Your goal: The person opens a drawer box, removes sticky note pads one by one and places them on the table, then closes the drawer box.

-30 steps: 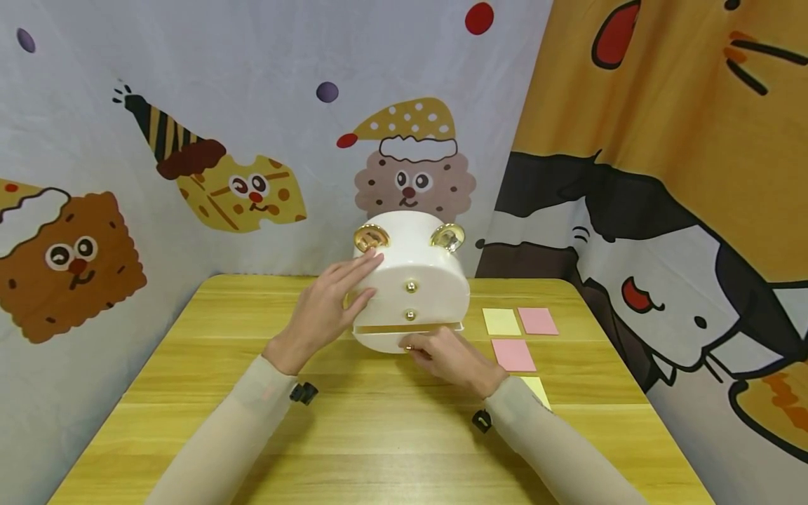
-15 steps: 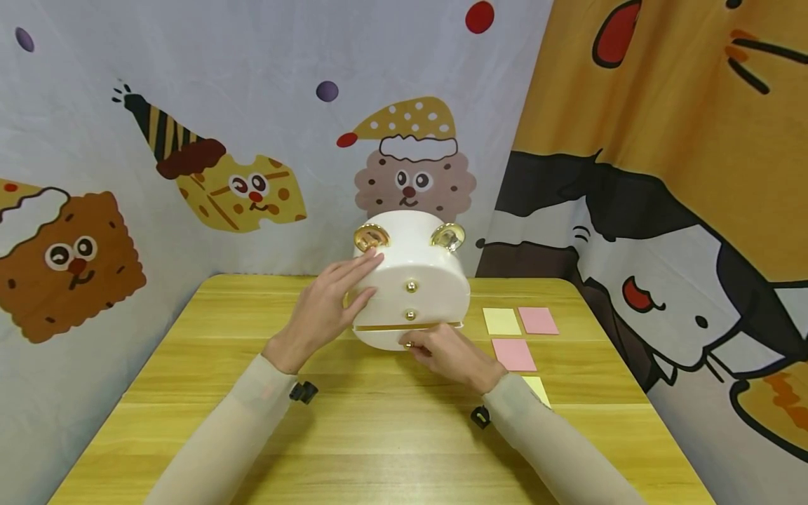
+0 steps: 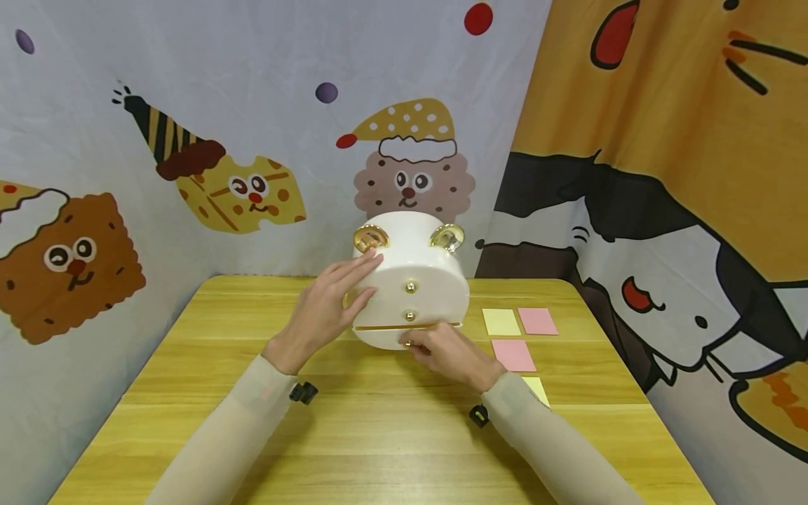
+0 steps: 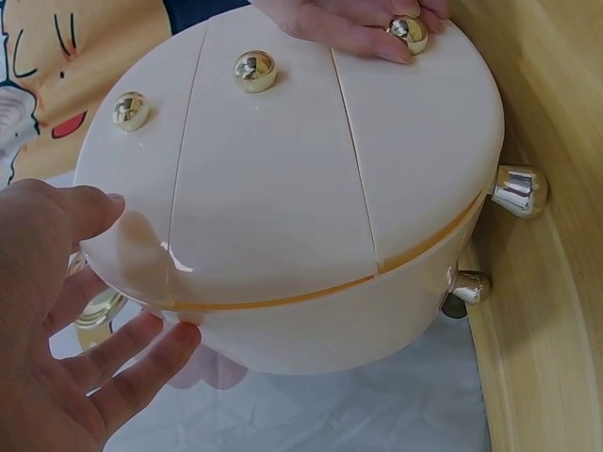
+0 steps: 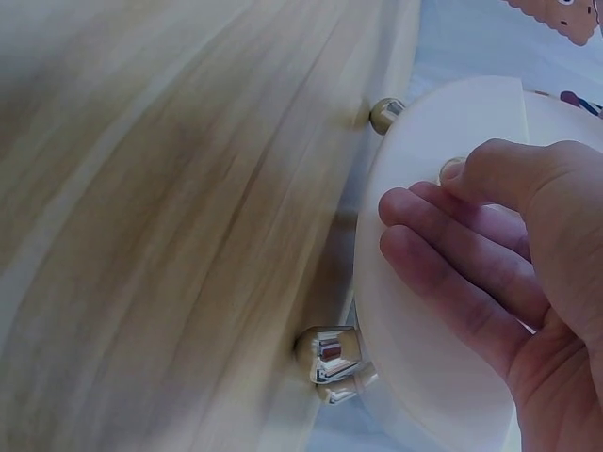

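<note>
A white rounded mini chest of drawers [image 3: 435,280] with gold ears stands upright at the table's far side, three gold knobs down its front. Its bottom drawer [image 3: 375,339] shows a thin gap along the top in the head view. My right hand [image 3: 453,356] pinches the bottom knob [image 5: 454,171], thumb on it, while the other fingers lie over the drawer front. My left hand [image 3: 320,303] rests against the chest's upper left side, fingers extended below the left ear [image 3: 371,238]. In the left wrist view, the middle knob [image 4: 255,71] and top knob [image 4: 131,110] are untouched.
Yellow and pink sticky notes [image 3: 514,355] lie right of the chest on the wooden table [image 3: 379,449]; my right forearm partly covers the nearest yellow one. Behind hangs a cartoon-printed cloth [image 3: 265,42]. Gold feet [image 4: 520,190] support the chest.
The bottom drawer has moved inward under my right hand, and the gap above it has narrowed. My left hand stays in place on the chest.
</note>
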Tool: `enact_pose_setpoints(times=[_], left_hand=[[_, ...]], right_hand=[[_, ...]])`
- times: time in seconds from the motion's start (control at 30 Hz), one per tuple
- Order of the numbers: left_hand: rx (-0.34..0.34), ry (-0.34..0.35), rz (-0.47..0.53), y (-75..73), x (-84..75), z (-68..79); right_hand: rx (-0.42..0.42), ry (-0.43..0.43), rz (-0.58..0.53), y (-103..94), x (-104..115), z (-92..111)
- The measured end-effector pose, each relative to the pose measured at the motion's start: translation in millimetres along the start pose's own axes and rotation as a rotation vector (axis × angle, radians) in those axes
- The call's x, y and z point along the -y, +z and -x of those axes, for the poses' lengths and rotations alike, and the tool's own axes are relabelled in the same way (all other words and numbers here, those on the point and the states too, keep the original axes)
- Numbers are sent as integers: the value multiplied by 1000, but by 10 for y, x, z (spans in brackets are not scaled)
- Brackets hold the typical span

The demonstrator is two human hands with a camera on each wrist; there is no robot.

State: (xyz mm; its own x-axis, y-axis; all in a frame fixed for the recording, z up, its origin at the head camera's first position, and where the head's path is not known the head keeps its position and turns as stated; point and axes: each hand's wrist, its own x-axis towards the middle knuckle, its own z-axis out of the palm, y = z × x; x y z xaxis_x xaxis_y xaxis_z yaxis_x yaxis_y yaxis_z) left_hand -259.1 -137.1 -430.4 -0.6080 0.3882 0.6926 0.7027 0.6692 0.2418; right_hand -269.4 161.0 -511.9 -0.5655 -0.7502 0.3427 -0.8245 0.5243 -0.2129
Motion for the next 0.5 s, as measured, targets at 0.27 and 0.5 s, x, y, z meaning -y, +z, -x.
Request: enact_pose_setpoints(times=[0.27,0.5], left_hand=[[-5,2,3,-7,-6,-10],[2,-1,1,-10,-10,-9]], right_hand=[[-20,-16,-24,1,-30,-40],[-27,-13,-7,-7,-34,-55]])
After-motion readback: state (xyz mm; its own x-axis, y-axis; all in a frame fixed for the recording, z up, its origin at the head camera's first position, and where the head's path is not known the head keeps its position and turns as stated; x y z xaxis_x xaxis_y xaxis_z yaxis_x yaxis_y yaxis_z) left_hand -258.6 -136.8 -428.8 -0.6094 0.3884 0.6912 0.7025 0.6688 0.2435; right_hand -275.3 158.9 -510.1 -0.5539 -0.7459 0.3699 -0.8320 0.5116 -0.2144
